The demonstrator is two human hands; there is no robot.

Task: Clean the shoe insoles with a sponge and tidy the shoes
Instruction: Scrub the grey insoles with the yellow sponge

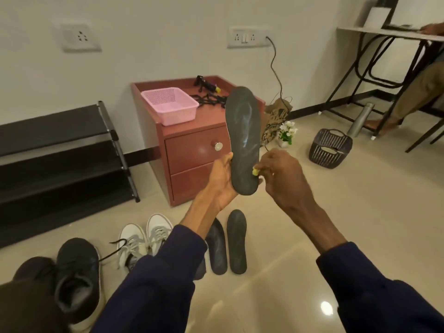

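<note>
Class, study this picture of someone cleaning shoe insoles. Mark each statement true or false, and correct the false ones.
1. The left hand holds a dark insole upright. True.
2. The right hand pinches a blue cloth. False: it pinches a small yellow sponge against the insole's edge.
3. Two more insoles lie on the floor. True.
4. The pink basket sits on the floor. False: it stands on the red-brown cabinet.
5. The white sneakers stand on the cabinet. False: they are on the floor, beside the black shoes.
</note>
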